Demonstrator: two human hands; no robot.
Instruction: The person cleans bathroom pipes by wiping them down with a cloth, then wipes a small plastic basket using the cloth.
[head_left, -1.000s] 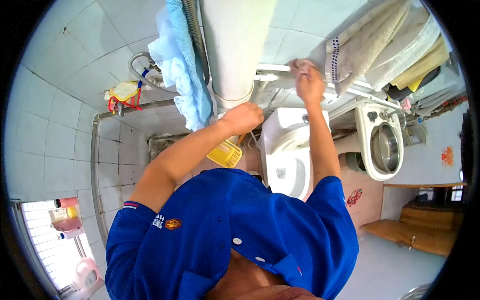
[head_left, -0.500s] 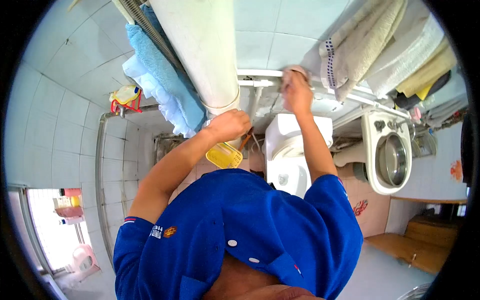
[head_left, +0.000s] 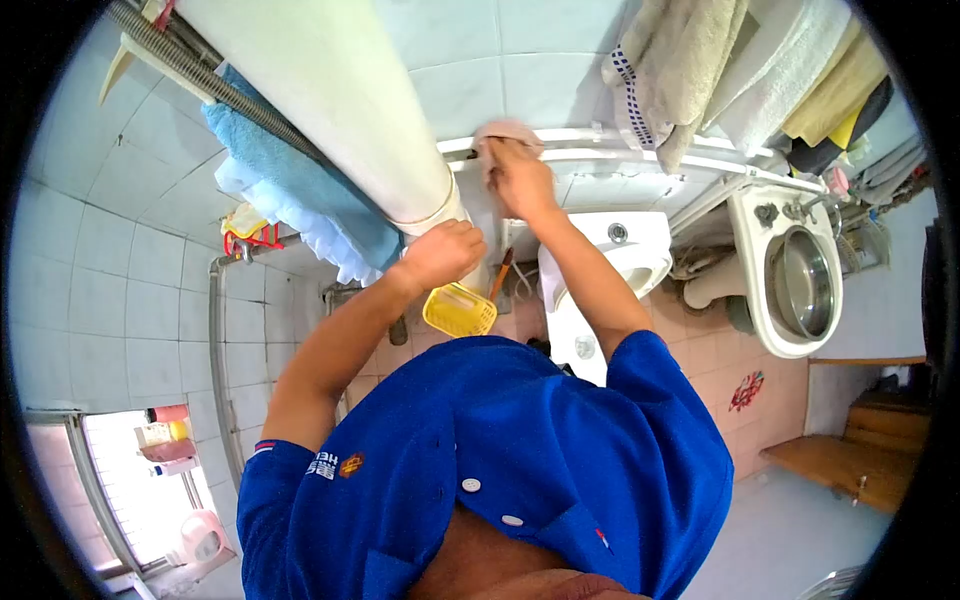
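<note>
Smooth, pale tiles (head_left: 455, 60) line the wall behind a thick, round white pipe (head_left: 300, 70). To the pipe's right stands a glossy ceramic toilet (head_left: 590, 228); farther right of it, an oval washbasin (head_left: 752, 255) holds a shiny, round metal bowl (head_left: 805, 285). A fluffy blue towel (head_left: 290, 155) hangs just left of the pipe. The right arm stretches forward, its right hand (head_left: 522, 180) just right of the pipe, fingers bunched on a soft, crumpled pink cloth (head_left: 512, 131) at the white rail (head_left: 590, 140). The left hand (head_left: 445, 250) is at the pipe's lower end, fingers curled together; whether they enclose anything, I cannot tell. Near the pipe's foot is a slotted yellow basket (head_left: 460, 315), its contents unclear.
</note>
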